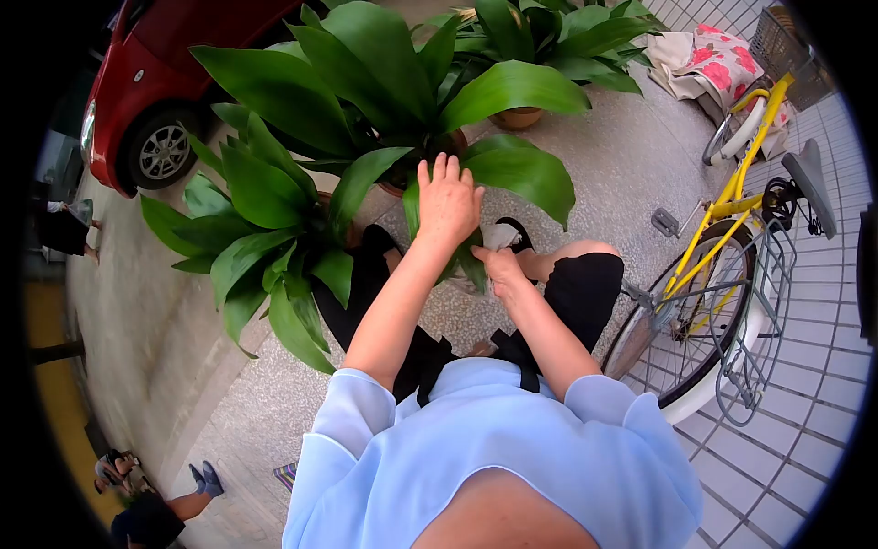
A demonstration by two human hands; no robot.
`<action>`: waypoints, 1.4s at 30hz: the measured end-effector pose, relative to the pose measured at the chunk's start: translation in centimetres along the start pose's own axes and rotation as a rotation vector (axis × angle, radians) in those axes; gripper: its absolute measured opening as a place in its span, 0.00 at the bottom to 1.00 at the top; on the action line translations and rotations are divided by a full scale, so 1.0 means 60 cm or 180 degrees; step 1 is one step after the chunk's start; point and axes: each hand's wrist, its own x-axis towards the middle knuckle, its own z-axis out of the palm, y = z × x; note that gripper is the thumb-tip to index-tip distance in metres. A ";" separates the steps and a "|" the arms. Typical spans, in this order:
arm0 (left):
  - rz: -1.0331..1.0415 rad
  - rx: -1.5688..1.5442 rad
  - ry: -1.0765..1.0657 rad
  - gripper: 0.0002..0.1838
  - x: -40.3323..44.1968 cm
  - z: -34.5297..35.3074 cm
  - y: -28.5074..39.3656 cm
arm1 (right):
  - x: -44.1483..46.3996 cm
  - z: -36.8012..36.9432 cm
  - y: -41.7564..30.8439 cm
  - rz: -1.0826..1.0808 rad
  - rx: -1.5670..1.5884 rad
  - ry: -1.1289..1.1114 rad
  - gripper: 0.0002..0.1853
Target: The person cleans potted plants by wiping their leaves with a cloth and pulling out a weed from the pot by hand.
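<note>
My left hand [448,203] lies palm down over a long green leaf [412,209], its fingers stretched out toward the plant's pot [455,144]. Closer to my knees, my right hand [502,272] pinches the drooping lower part of a leaf [472,263], thumb on top. A whitish cloth or tissue [499,236] shows just beyond the right fingers, and whether they hold it too is unclear. Broad glossy leaves of the potted plant [384,78] spread around both hands. My fingertips under the leaf are hidden.
A second leafy plant [265,188] stands at left, another [549,41] farther back. To the right, a yellow bicycle [732,197] with a wire basket [754,329] stands by the tiled wall [805,403]. A red car [197,59] is parked upper left. People [151,517] are at lower left.
</note>
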 end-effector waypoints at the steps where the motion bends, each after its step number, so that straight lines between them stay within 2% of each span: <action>1: -0.0164 0.0141 -0.0399 0.19 -0.004 0.012 -0.030 | -0.004 -0.009 -0.002 0.0141 0.0171 -0.0026 0.19; 4: -0.0066 0.0760 -0.1208 0.09 -0.053 0.034 -0.086 | -0.012 -0.024 0.006 -0.0136 0.0388 0.0094 0.18; 7: -0.0269 0.0626 -0.1661 0.09 -0.117 0.069 -0.102 | -0.019 -0.023 0.010 0.0032 0.0498 -0.0103 0.18; 10: -0.1258 -0.1580 -0.0945 0.15 -0.135 0.102 -0.101 | -0.017 -0.013 0.020 0.0059 0.0446 -0.0187 0.19; 13: -0.3344 -0.4595 -0.0713 0.22 -0.125 0.109 -0.078 | -0.032 0.003 0.019 -0.0220 0.0495 -0.0166 0.18; 14: -0.3152 -0.4011 -0.1037 0.22 -0.123 0.105 -0.068 | -0.036 0.008 0.016 -0.0230 0.0514 -0.0180 0.18; 16: -0.3503 -0.5174 -0.1251 0.19 -0.125 0.125 -0.058 | -0.040 0.017 0.010 -0.0252 0.0544 -0.0216 0.18; 17: -0.3667 -0.5764 -0.1355 0.18 -0.129 0.137 -0.058 | -0.041 0.017 0.008 -0.0368 0.0209 -0.0223 0.18; 18: -0.4025 -0.6276 -0.1091 0.14 -0.130 0.152 -0.065 | -0.041 0.015 0.005 -0.0482 -0.0130 -0.0232 0.18; 19: -0.4047 -0.6204 -0.1090 0.14 -0.127 0.150 -0.068 | -0.045 0.016 -0.008 -0.0600 -0.0473 -0.0245 0.19; 21: -0.4116 -0.6075 -0.1089 0.14 -0.126 0.148 -0.077 | -0.077 0.004 -0.066 -0.1079 -0.2071 0.0007 0.19; 22: -0.3905 -0.6216 -0.1279 0.13 -0.130 0.163 -0.096 | -0.096 0.006 -0.100 -0.1307 -0.2893 0.0117 0.19; 25: -0.4099 -0.6203 -0.1182 0.14 -0.113 0.114 -0.095 | -0.130 0.030 -0.143 -0.3300 -0.2668 0.0444 0.21; 28: -0.4094 -0.6527 -0.0915 0.16 -0.134 0.139 -0.084 | -0.147 0.107 -0.177 -0.3600 -0.2715 0.0093 0.23; 29: -0.4078 -0.6655 -0.0773 0.16 -0.142 0.142 -0.078 | -0.129 0.122 -0.168 -0.3594 -0.3064 -0.0185 0.26; 31: -0.4212 -0.6927 -0.0651 0.17 -0.136 0.105 -0.084 | -0.073 0.142 -0.113 -0.3082 -0.4018 -0.0527 0.28; 33: -0.4583 -0.6908 -0.0566 0.17 -0.152 0.106 -0.094 | -0.004 0.150 -0.045 -0.2396 -0.4160 -0.0675 0.32; 35: -0.4521 -0.6812 -0.0796 0.16 -0.162 0.112 -0.100 | 0.046 0.160 -0.027 -0.1909 -0.4212 -0.0828 0.36; 38: -0.4437 -0.6760 -0.1003 0.16 -0.175 0.121 -0.111 | 0.102 0.200 -0.061 -0.1310 -0.4225 -0.0873 0.37; 39: -0.4395 -0.6778 -0.1042 0.16 -0.175 0.124 -0.113 | 0.136 0.208 -0.069 -0.1057 -0.4568 -0.0980 0.38; 42: -0.4407 -0.6802 -0.0988 0.17 -0.157 0.108 -0.104 | 0.253 0.209 -0.045 -0.1194 -0.4477 -0.0936 0.40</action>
